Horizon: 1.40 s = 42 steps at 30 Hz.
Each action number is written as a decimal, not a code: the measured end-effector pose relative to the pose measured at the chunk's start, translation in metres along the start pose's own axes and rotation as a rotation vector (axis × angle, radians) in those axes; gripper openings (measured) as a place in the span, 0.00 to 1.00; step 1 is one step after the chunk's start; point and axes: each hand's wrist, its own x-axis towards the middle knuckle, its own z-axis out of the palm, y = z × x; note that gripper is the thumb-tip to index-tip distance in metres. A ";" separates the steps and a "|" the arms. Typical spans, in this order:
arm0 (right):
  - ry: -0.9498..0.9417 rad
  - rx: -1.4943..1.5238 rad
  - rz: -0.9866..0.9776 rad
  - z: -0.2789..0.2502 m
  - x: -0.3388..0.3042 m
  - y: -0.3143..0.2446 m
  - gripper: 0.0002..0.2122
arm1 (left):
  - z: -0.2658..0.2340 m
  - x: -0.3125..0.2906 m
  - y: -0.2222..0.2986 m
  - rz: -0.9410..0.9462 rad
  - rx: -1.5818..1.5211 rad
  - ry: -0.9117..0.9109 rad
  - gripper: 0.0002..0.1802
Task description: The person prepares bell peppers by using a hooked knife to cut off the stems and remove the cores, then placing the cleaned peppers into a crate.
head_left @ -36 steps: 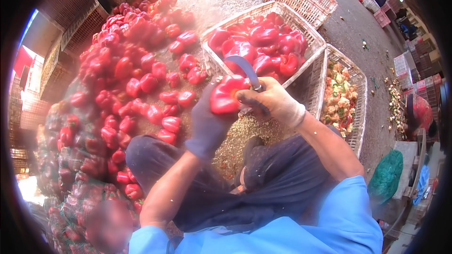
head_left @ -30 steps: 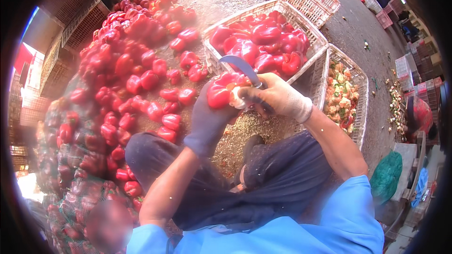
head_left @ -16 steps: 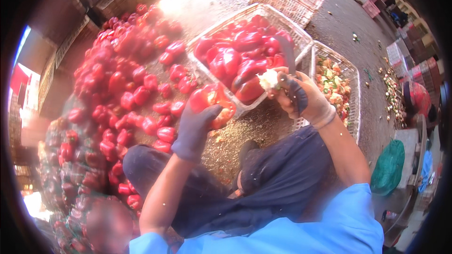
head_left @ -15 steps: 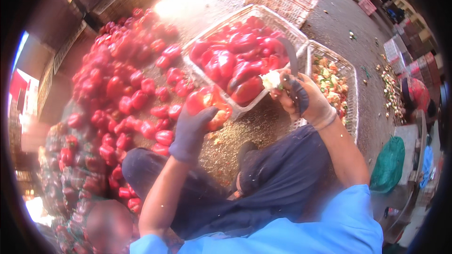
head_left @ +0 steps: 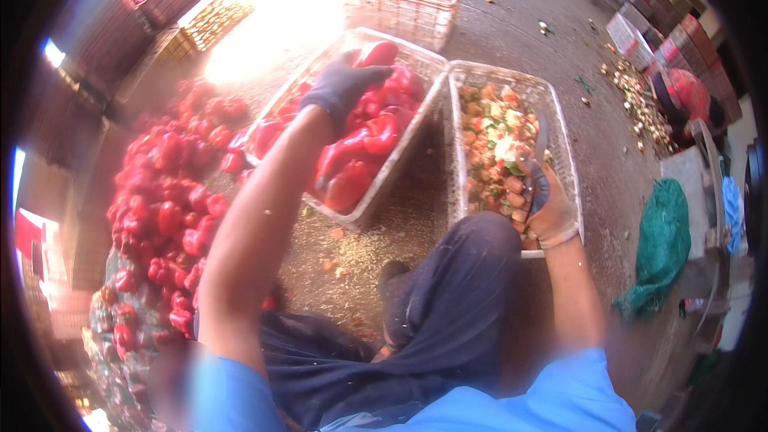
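Over a pale crate [head_left: 386, 172] of cored red peppers, my left hand [head_left: 340, 92] in a dark glove is closed around a red bell pepper [head_left: 378, 54] near the far rim. My right hand [head_left: 554, 210], in a light glove with dark finger parts, grips a curved knife [head_left: 543, 138] by its dark handle. It is above a second crate [head_left: 566, 156], filled with pepper cores and scraps [head_left: 486, 124]. A whitish core [head_left: 506, 148] shows just left of the blade; whether it touches the scraps I cannot tell.
A large heap of whole red peppers [head_left: 168, 216] covers the floor at left. An empty pinkish crate [head_left: 400, 4] stands beyond the filled ones. At right are a green sack [head_left: 660, 240] and a person in red [head_left: 686, 96] beside scattered scraps.
My left hand has carried the pepper forward from near my lap to above the pepper crate. My right hand has moved down over the scrap crate, and the whitish core has left its fingers.
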 end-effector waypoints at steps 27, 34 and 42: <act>-0.106 0.013 -0.008 0.079 -0.008 -0.019 0.14 | 0.032 -0.203 -0.049 0.085 -0.395 -0.167 0.22; -0.159 -0.004 -0.025 0.150 -0.017 0.002 0.10 | 0.038 -0.205 -0.058 0.277 0.064 0.240 0.20; -0.260 -0.028 0.423 0.172 -0.022 0.003 0.13 | 0.046 -0.213 -0.110 0.318 0.063 0.313 0.20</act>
